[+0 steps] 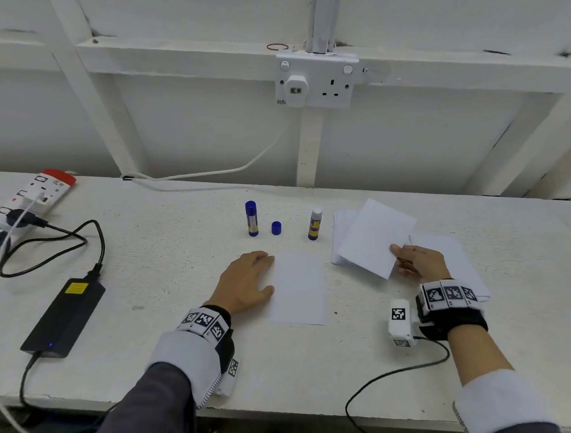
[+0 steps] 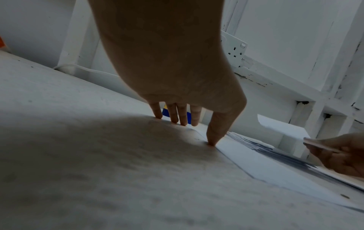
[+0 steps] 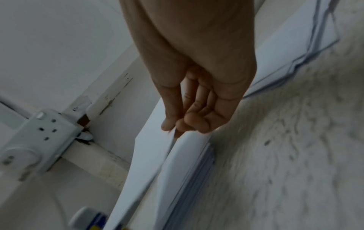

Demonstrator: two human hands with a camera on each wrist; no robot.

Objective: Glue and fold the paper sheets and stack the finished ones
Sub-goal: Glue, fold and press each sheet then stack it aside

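A white paper sheet (image 1: 298, 287) lies flat on the table in front of me. My left hand (image 1: 267, 275) rests flat beside it, its fingers spread and touching the sheet's left edge (image 2: 265, 165). My right hand (image 1: 398, 259) pinches a second white sheet (image 1: 373, 237) by its near corner and holds it tilted above a stack of sheets (image 1: 340, 233); the right wrist view shows thumb and fingers (image 3: 173, 126) on the held sheet (image 3: 145, 163) over the stack (image 3: 189, 163). An uncapped glue stick (image 1: 315, 224) stands behind the flat sheet.
A capped blue glue stick (image 1: 251, 217) and a loose blue cap (image 1: 276, 228) stand behind my left hand. More white sheets (image 1: 456, 258) lie under my right wrist. A black power brick (image 1: 64, 317), cables and a power strip (image 1: 25, 204) are on the table's left.
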